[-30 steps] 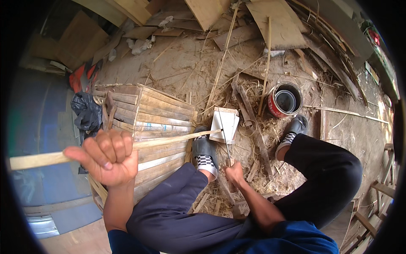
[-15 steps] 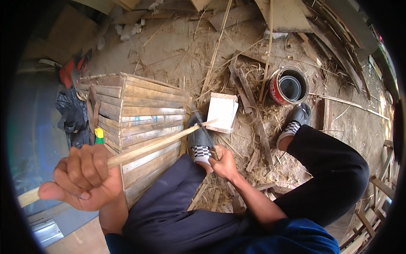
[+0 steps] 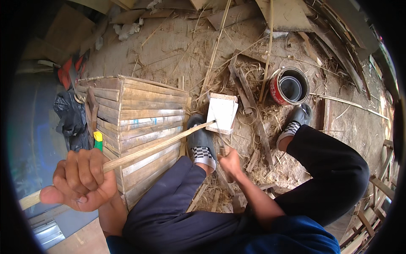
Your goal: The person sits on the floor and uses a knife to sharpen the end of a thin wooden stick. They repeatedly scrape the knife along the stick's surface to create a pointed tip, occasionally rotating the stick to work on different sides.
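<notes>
A long pale wooden strip (image 3: 160, 143) slants from the lower left up toward the middle. My left hand (image 3: 86, 180) is closed around it near its lower end. Its far tip lies over a white-topped block (image 3: 223, 111) on the ground, just past my left shoe (image 3: 199, 134). My right hand (image 3: 230, 162) is wrapped round the handle of a knife (image 3: 220, 136). The narrow blade is blurred and points up toward the block, beside the strip's tip. Whether blade and strip touch, I cannot tell.
A slatted wooden crate (image 3: 154, 114) stands left of my legs, with a green and yellow handle (image 3: 98, 139) and a black plastic bag (image 3: 72, 116) beside it. A red can (image 3: 289, 86) sits near my right shoe (image 3: 301, 114). Shavings and boards (image 3: 253, 106) litter the ground.
My right hand and the knife have shifted right, and the blade has swung from across the strip to beside its tip. The left hand and strip have barely moved.
</notes>
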Demonstrator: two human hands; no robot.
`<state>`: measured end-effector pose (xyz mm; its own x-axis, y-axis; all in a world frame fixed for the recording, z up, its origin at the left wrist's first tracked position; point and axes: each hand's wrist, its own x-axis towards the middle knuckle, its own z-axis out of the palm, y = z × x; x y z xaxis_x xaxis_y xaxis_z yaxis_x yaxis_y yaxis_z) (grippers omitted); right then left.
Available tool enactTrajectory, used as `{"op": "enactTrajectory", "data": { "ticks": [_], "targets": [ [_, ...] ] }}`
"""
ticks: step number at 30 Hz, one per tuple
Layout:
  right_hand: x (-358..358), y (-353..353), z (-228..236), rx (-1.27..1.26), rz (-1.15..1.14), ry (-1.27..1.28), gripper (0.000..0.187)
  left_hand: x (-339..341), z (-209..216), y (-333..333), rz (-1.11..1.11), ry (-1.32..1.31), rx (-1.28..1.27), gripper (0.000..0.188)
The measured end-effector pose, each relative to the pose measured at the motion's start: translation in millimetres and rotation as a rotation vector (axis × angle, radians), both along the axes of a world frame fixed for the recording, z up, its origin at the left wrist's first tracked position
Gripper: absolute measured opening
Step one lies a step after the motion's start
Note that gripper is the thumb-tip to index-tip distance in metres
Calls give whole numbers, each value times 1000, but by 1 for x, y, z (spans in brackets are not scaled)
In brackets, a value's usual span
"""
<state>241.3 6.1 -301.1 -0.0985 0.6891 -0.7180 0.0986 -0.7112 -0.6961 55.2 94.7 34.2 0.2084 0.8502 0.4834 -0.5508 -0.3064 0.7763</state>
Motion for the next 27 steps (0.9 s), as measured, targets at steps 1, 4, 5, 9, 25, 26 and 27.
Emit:
{"op": "enactTrajectory", "data": {
  "ticks": [1, 4, 5, 9, 25, 26, 27],
  "targets": [
    [1, 0, -1, 76, -26, -95, 13, 0, 0, 0, -36, 18, 11, 63],
    [2, -2, -1, 174, 11, -40, 16, 1, 0, 0, -94, 33, 34, 62],
    [2, -4, 0, 253, 17, 59, 17, 2, 1, 0, -101, 52, 44, 62],
    [2, -4, 0, 301, 22, 83, 16, 2, 3, 3, -145, 122, 53, 61],
    [21, 11, 4, -112, 105, -85, 19, 23, 3, 11, -239, -39, 15, 62],
    [16, 6, 4, 15, 78, -25, 19, 23, 2, 12, -253, -34, 21, 62],
    [15, 2, 4, 68, 134, 54, 21, 22, 2, 12, -283, -45, 19, 62]
  ]
}}
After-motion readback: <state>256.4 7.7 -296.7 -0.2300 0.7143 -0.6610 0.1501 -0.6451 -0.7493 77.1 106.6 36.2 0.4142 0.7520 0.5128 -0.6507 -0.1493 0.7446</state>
